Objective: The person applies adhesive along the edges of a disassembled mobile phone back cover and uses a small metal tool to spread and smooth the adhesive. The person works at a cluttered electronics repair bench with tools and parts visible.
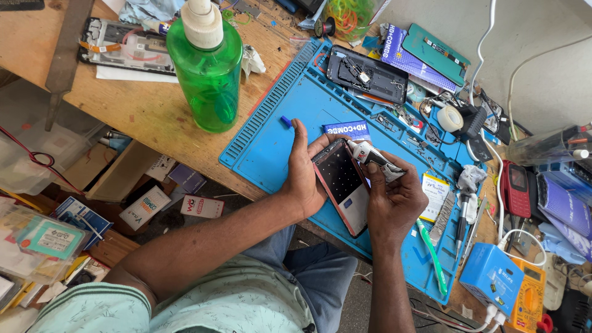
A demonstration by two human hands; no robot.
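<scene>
Left hand (303,179) cradles a pink-edged phone frame (343,185) above the near part of the blue mat (265,145); its fingers lie mostly hidden behind the frame. The frame's long axis runs from the near right up toward the far left. Right hand (394,200), its grip pinched around a small glue tube (373,157), holds the nozzle at the frame's far corner. Beyond the mat, a green bottle (208,71) stands on the wooden worktop (129,105), its cap cut off by the edge.
</scene>
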